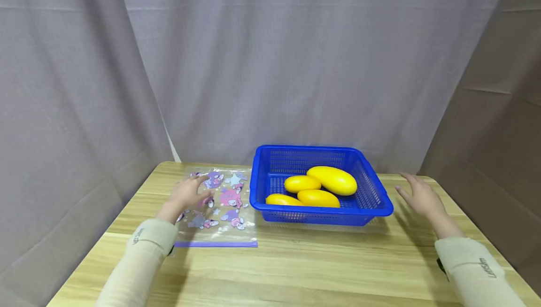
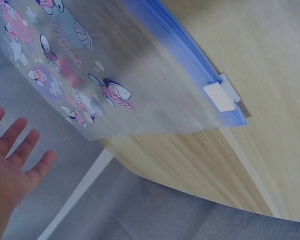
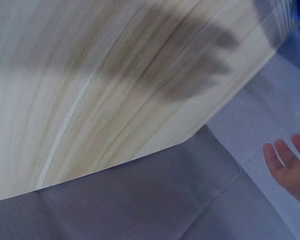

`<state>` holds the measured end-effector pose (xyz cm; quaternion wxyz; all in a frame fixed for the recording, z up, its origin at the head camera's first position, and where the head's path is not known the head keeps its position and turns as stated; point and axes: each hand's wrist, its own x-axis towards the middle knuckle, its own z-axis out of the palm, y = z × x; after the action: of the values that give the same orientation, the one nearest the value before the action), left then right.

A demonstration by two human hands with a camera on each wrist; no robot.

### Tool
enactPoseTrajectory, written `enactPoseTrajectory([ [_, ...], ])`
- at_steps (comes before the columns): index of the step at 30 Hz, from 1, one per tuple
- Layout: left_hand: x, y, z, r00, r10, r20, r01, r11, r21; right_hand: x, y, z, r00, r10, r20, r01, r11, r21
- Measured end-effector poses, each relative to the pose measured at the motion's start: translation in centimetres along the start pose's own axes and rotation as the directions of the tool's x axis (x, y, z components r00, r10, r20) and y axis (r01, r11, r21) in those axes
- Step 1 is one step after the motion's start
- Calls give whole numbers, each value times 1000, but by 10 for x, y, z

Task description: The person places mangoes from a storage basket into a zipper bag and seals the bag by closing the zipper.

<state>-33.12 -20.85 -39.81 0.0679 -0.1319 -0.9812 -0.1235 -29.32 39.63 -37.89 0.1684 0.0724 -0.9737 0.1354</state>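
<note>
My left hand (image 1: 188,195) hovers over the left part of a clear zip bag (image 1: 220,236) printed with pink and purple cartoon figures. Its fingers are spread loosely and hold nothing. In the left wrist view, a white slider (image 2: 221,96) sits at one end of the bag's purple zip strip (image 2: 182,42). A blue plastic basket (image 1: 321,217) stands right of the bag, with several smooth yellow oval fruits or vegetables (image 1: 334,180) inside; their kind is unclear. To the right of the basket, my right hand (image 1: 422,197) is held above the table with relaxed fingers and nothing in them.
The wood-grain table (image 1: 304,269) has rounded far corners. Grey curtains (image 1: 296,63) hang behind it and on the left, and a brownish cloth (image 1: 498,124) hangs on the right. The basket's rim stands higher than the flat bag.
</note>
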Motion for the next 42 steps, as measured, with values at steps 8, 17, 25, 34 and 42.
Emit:
enactPoseTrajectory([
  [8, -3, -2, 4, 998, 41, -42, -41, 999, -8, -7, -8, 3, 996, 22, -83, -18, 998, 54],
  [17, -4, -2, 5, 999, 36, -17, -37, 999, -19, -11, -16, 4, 986, 66, -153, -44, 989, 144],
  [25, -9, 5, 3, 996, 94, -6, -94, 996, -6, -11, -23, 2, 967, 98, -234, -58, 984, 171],
  [34, -14, 4, 4, 979, 192, -69, -190, 981, 36, -11, -29, 0, 945, 109, -307, -60, 984, 166],
  [42, -26, 13, 6, 957, 273, -97, -272, 962, 19, -9, -36, -2, 928, 128, -350, 3, 936, 352],
])
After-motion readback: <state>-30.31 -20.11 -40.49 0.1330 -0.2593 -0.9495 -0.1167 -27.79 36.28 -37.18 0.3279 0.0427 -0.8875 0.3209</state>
